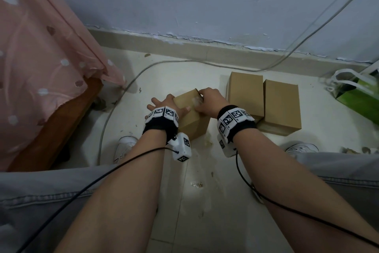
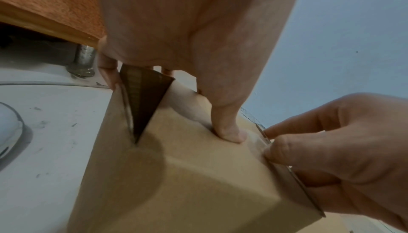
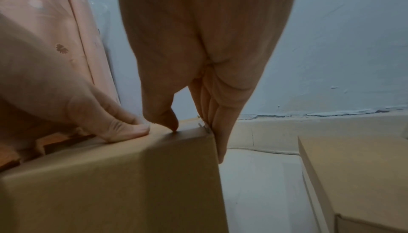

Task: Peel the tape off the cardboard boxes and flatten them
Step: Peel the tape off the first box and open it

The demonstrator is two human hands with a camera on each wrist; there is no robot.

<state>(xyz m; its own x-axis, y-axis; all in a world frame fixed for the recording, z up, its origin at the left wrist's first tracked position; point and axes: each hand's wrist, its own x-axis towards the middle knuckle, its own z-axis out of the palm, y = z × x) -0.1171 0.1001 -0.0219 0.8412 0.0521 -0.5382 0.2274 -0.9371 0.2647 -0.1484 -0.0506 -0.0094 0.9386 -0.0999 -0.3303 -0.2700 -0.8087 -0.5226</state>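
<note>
Cardboard, plain brown, makes up the box (image 1: 190,117) standing on the pale floor (image 1: 164,80) between the person's knees, tilted slightly with 1 corner toward the camera. The left hand (image 1: 164,105) grips its left side: the thumb (image 2: 227,128) presses flat on the top face while the other fingers reach down over the far left edge, where the left wrist view shows a flap seam gaping open in a dark wedge (image 2: 141,104). The right hand (image 1: 209,100) pinches the box's top right edge, thumb tip on the top face and the remaining fingers straight down the right wall, as the right wrist view shows. A scrap of clear tape (image 1: 196,101) glints near the right hand's fingers in the head view; whether it is pinched I cannot tell.

2 more closed cardboard boxes (image 1: 264,97) lie flat side by side to the right, touching each other, near the wall's skirting. A green bag with white handles (image 1: 356,90) sits further right. A grey cable (image 1: 127,88) loops across the floor behind the box, and a pink dotted bedcover (image 1: 41,58) hangs over a wooden bed frame at the left.
</note>
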